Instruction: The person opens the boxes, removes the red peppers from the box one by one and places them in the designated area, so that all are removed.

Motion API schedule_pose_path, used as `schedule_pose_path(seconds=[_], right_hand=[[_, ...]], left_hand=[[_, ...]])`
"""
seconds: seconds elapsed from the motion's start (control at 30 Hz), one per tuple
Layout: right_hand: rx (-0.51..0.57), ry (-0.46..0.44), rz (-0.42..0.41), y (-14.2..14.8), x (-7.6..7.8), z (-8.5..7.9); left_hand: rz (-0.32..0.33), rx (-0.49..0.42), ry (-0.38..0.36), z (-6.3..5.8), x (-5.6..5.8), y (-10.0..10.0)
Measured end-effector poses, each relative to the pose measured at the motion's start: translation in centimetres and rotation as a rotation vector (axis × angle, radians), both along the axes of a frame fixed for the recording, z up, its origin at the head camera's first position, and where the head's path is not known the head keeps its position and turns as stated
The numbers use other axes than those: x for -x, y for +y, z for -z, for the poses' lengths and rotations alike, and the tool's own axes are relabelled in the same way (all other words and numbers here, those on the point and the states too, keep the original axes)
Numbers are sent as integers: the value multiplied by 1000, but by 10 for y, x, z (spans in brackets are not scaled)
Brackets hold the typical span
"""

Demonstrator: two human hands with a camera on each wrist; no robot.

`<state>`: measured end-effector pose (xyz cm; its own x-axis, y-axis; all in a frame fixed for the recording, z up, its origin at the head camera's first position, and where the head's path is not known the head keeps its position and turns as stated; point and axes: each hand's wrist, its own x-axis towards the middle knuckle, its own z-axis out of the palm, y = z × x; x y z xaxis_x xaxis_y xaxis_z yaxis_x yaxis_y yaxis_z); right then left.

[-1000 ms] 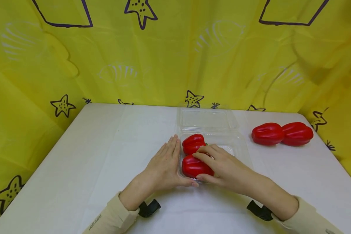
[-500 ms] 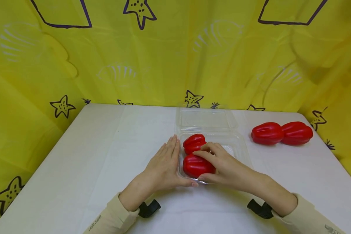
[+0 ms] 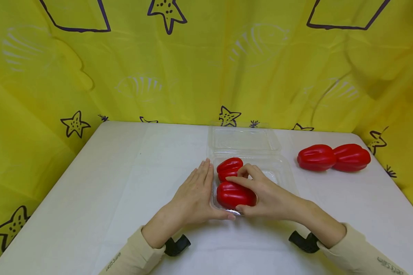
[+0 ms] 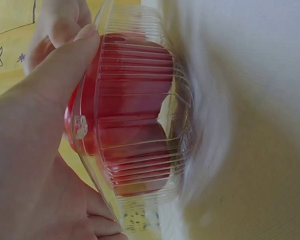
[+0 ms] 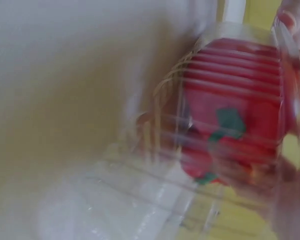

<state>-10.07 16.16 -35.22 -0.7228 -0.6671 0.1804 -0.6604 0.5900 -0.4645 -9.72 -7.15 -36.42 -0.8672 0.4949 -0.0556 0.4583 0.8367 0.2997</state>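
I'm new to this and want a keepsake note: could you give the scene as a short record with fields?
Left hand: straight fingers against the clear box
Right hand: pinches the nearer red pepper
Box contents: nearer red pepper, farther red pepper behind it
Lid: open, folded back
Outside the box: two loose peppers on the white table
Backdrop: yellow curtain

In the head view, the right grip (image 3: 265,193) hides the stem end of the near pepper (image 3: 234,194). The bottom edge cuts both sleeves (image 3: 132,250); their lettering (image 3: 389,265) is too small to read. The container (image 3: 283,172) is blurred in the right wrist view.
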Motion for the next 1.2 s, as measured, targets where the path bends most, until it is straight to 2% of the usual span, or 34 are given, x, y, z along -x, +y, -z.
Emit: schedule_pose_path(seconds=[0.3,0.5,0.67,0.87,1.07,1.2], right_hand=[[115,-101,-17,10,4,4],[98,-160,13,7,3,3],[78,-150,43,2,3,3],[127,-110,11,2,5,3],[201,-208,16,6,4,3],[225,-239,29,10,5,2]], left_hand=[[-3,0,-17,-1,-1,0],[0,7,-10,-1,-1,0],[-3,0,-13,-1,-1,1],[-4,-7,-15,0,-1,1],[-2,-11,-11,0,0,1],[-5,-11,-11,0,0,0]])
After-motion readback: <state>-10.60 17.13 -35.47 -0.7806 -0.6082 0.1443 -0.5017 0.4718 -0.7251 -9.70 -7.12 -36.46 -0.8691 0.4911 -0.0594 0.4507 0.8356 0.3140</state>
